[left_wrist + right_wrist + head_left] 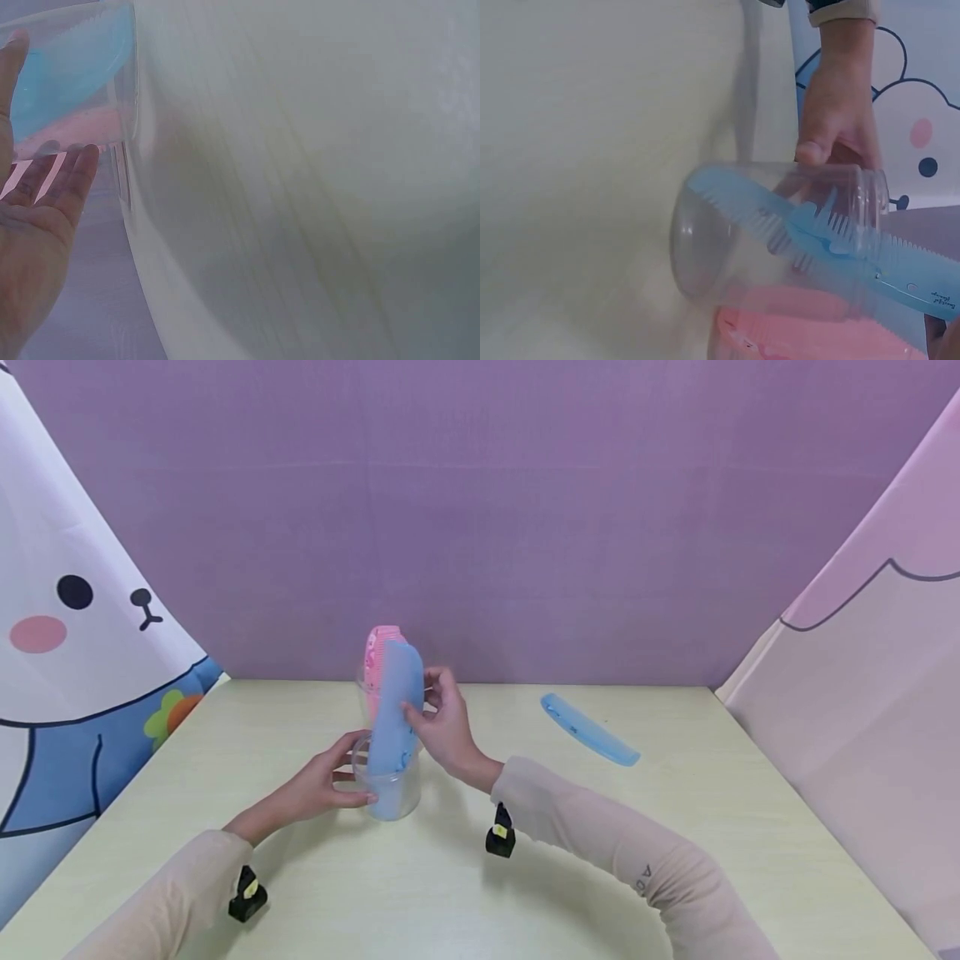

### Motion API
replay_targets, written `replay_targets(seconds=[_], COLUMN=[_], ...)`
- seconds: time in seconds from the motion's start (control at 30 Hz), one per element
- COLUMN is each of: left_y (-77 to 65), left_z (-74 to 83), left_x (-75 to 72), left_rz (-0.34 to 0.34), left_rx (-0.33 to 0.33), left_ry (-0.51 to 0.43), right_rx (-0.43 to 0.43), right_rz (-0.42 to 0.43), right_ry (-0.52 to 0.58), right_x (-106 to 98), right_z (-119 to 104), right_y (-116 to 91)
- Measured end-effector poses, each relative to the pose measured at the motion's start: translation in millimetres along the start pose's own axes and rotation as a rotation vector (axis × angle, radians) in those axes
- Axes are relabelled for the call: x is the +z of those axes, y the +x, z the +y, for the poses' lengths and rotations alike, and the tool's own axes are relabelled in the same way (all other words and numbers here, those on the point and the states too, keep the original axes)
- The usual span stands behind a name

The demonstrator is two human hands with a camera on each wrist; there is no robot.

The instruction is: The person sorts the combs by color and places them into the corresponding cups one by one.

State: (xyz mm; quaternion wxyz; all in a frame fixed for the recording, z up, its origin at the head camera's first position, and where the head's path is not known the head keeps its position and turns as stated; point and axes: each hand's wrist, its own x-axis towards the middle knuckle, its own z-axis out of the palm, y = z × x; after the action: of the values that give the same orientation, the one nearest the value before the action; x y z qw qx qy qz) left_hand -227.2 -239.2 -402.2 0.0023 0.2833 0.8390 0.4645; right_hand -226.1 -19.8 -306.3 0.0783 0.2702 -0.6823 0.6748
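My left hand (318,785) holds a clear plastic jar (397,802) from its left side, thumb on the near wall and fingers around the far one. My right hand (450,727) pinches a light blue comb (396,693) by its right edge. The comb stands nearly upright, its lower end inside the jar and its upper part above the rim. Through the jar wall in the right wrist view, blue teeth (757,221) show; whether they belong to one comb or more, I cannot tell. Behind the jar, a pink comb (382,643) stands in a second clear container (363,685), mostly hidden.
Another blue comb (588,729) lies flat on the pale table (585,877), right of my right hand. A purple cloth backdrop (525,527) rises at the table's far edge. Printed cloths hang on the left (75,527) and right.
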Motion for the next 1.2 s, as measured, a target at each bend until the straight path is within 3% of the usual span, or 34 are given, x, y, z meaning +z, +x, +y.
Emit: replay_targets(seconds=[0.53, 0.87, 1.07, 1.2], left_y=[-0.2, -0.3, -0.4, -0.3], left_z=[0.0, 1.6, 1.8, 2.0], left_x=[0.4, 0.2, 0.5, 0.6], left_rz=[-0.002, -0.002, -0.004, -0.007], left_rx=[0.016, -0.007, -0.022, -0.024], left_ry=[0.002, 0.016, 0.020, 0.021], right_rx=[0.021, 0.042, 0.011, -0.002], right_rz=[-0.005, -0.004, 0.001, 0.017], right_ry=[-0.021, -0.128, -0.167, -0.183], right_x=[7, 8, 8, 7], right_z=[13, 14, 15, 32], right_y=[-12, -18, -17, -13])
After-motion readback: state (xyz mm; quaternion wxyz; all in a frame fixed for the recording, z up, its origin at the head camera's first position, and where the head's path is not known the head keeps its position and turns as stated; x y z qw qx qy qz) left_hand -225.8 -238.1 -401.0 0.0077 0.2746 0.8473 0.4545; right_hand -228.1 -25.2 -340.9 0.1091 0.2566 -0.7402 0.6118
